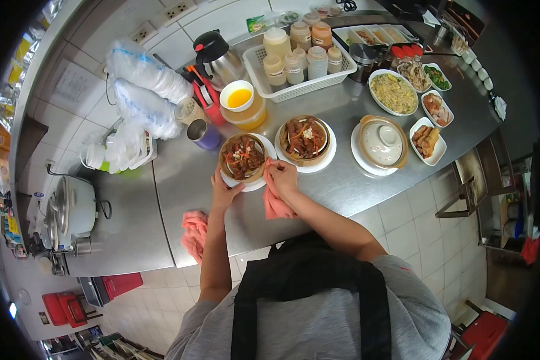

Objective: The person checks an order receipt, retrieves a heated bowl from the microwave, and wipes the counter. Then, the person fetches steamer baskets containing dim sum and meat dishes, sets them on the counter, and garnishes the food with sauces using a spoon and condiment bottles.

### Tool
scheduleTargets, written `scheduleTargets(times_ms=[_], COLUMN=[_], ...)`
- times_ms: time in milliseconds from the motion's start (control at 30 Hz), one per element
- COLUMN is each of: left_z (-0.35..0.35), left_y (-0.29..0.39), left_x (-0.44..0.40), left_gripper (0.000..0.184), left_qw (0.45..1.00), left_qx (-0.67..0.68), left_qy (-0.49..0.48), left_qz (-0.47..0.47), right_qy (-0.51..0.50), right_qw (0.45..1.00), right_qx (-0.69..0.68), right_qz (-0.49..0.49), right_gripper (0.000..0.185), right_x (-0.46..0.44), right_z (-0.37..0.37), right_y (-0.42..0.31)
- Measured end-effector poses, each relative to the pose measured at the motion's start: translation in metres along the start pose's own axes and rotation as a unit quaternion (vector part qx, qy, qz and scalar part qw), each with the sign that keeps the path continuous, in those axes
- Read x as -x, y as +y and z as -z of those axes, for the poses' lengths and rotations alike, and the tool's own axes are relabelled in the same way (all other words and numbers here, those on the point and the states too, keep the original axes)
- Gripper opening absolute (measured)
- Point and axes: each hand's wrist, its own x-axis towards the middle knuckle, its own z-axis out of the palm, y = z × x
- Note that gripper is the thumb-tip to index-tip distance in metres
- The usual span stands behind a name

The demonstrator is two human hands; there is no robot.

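Note:
A bamboo steamer basket of dark sauced meat with red strips stands on a white plate in front of me. My left hand rests against the near left side of the plate and basket, fingers spread. In my right hand a pink cloth is bunched, its upper end at the plate's right edge and the rest hanging down. Just right of it, a second steamer basket with similar food sits on its own white plate. Another pink cloth lies crumpled left of my left forearm.
A lidded clay pot and dishes, including a rice plate, stand to the right. Behind are a white basket of bottles, a yellow-filled bowl, a steel jug and a purple cup. A cooker stands left.

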Motion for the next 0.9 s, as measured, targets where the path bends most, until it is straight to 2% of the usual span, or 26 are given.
scheduleTargets(times_ms=[133,233,267,333,433,533,567,633,667,733,833,900], left_z=[-0.001,0.000,0.000,-0.002,-0.003,-0.001,-0.001,-0.002,-0.001,0.000,-0.001,-0.002], left_y=[-0.008,-0.007,-0.007,-0.007,-0.004,-0.007,-0.009,-0.007,-0.007,-0.007,-0.007,-0.010], left_x=[-0.001,-0.001,-0.001,0.000,0.001,0.000,-0.001,0.001,0.002,0.003,0.002,0.001], left_gripper=[0.105,0.104,0.104,0.102,0.102,0.102,0.103,0.103,0.103,0.103,0.102,0.103], left_qw=[1.000,0.999,0.999,1.000,1.000,0.999,0.998,1.000,0.999,1.000,1.000,1.000], left_qx=[-0.020,-0.032,-0.038,-0.002,0.013,-0.030,-0.049,0.006,0.034,-0.009,-0.022,-0.005], left_qy=[-0.005,0.000,0.001,0.008,0.011,0.003,0.000,-0.002,-0.003,0.001,0.000,-0.003], left_qz=[-0.003,-0.011,-0.015,-0.007,0.001,-0.016,-0.025,0.011,0.029,0.011,0.001,-0.007], right_qy=[-0.060,-0.130,-0.132,-0.130,-0.084,-0.192,-0.198,-0.215,-0.191,-0.139,-0.133,-0.094], right_qw=[0.982,0.982,0.990,0.974,0.931,0.917,0.916,0.914,0.926,0.934,0.981,0.981], right_qx=[-0.161,-0.102,-0.042,0.081,0.239,0.323,0.321,0.318,0.267,0.164,0.111,0.106], right_qz=[-0.074,-0.095,-0.007,0.166,0.265,0.132,0.133,0.135,0.187,0.287,0.081,0.131], right_gripper=[0.020,0.020,0.020,0.020,0.017,0.018,0.017,0.016,0.016,0.017,0.016,0.017], right_x=[0.004,0.016,0.019,0.028,0.048,0.058,0.059,0.064,0.063,0.060,0.047,0.036], right_z=[0.013,0.043,0.051,0.067,0.084,0.098,0.100,0.102,0.101,0.096,0.080,0.052], right_y=[-0.009,-0.033,-0.032,-0.031,-0.041,-0.042,-0.044,-0.057,-0.060,-0.066,-0.061,-0.033])
